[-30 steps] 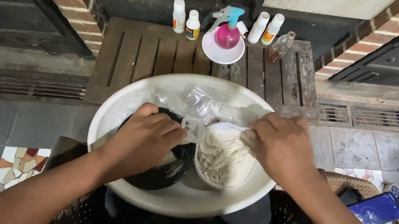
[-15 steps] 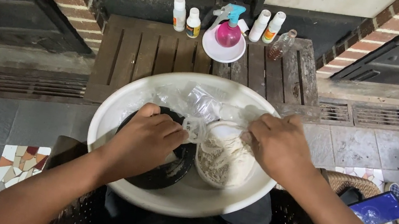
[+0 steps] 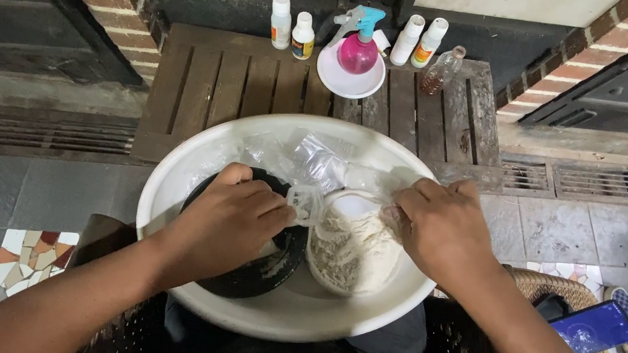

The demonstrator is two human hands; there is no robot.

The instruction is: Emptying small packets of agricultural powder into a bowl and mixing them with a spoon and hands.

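Working inside a wide white basin (image 3: 189, 183) held at the lap, the person's two hands meet over a small white bowl of pale, mealy powder (image 3: 349, 248). The left hand (image 3: 233, 218) rests on a black dish (image 3: 254, 271) and its grip is closed, thumb and fingers pinching a twisted end of clear plastic bag (image 3: 316, 160) that lies crumpled toward the far side of the basin. The right hand (image 3: 443, 229) is curled over the bowl's right rim, its grip closed on the edge of the bag or the bowl; which of the two cannot be told. To do this well, I judge both hands should keep the plastic low over the bowl and tilt it gently, so that the powder falls inside the rim rather than onto the basin. Beyond the basin stands a slatted wooden table (image 3: 219, 88) with small white bottles (image 3: 281, 20) and a pink spray bottle (image 3: 358, 46).
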